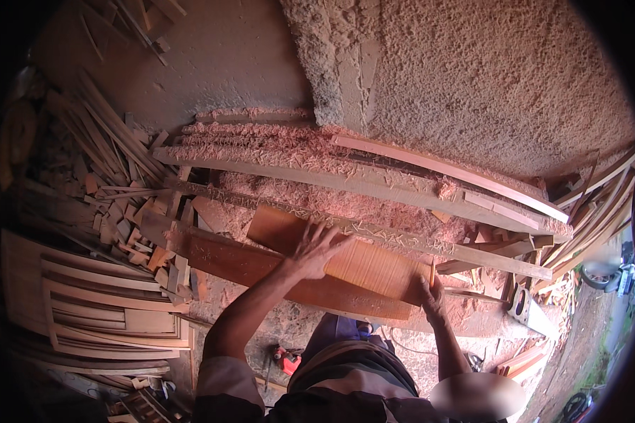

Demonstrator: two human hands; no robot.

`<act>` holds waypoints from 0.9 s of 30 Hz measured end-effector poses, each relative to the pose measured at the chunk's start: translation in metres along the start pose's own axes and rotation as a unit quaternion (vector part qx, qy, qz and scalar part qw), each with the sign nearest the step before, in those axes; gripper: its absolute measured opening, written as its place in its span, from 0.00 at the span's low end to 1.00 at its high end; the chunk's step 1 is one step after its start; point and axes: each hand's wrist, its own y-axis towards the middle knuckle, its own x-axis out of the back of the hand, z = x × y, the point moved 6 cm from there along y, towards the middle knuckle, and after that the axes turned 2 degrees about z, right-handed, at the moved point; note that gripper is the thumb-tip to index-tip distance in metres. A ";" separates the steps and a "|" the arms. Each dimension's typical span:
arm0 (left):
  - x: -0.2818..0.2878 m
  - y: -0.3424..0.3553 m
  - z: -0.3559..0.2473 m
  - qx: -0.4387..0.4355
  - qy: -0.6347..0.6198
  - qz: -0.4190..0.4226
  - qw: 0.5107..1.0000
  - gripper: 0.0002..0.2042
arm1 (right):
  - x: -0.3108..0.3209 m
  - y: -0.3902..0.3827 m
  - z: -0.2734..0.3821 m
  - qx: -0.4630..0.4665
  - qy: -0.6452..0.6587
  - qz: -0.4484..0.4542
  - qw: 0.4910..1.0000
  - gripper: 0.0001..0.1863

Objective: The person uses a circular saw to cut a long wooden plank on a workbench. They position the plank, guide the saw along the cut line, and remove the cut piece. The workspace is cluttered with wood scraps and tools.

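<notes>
A flat orange-brown wooden board [381, 271] lies across the beams in front of me. My left hand [316, 250] rests on its middle, fingers spread and stretched out. My right hand [431, 295] closes on the board's right end, thumb side up. From that hand rises a thin orange stick [432, 272] that looks like a pencil; how the fingers hold it is partly hidden. Nearer to me, a longer reddish-brown plank [240, 264] runs beneath and alongside the board.
Shaving-covered beams [374, 180] run left to right behind the board. A handsaw [533, 314] rests at the right. Offcuts [123, 229] pile up at the left, above stacked wooden frames [113, 310]. A red tool [288, 361] is on the floor near my legs. A rough wall [487, 84] stands behind.
</notes>
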 end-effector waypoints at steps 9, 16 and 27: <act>0.028 0.121 0.131 0.008 0.035 0.017 0.999 0.70 | -0.032 0.151 0.044 -0.036 -0.114 -0.081 0.989 0.20; -0.015 0.173 0.191 0.081 -0.025 0.052 0.995 0.64 | -0.037 0.255 0.036 -0.005 -0.243 -0.120 0.962 0.15; -0.039 0.163 0.181 0.109 -0.051 -0.113 0.986 0.57 | -0.051 0.241 0.053 0.054 -0.420 -0.080 0.902 0.26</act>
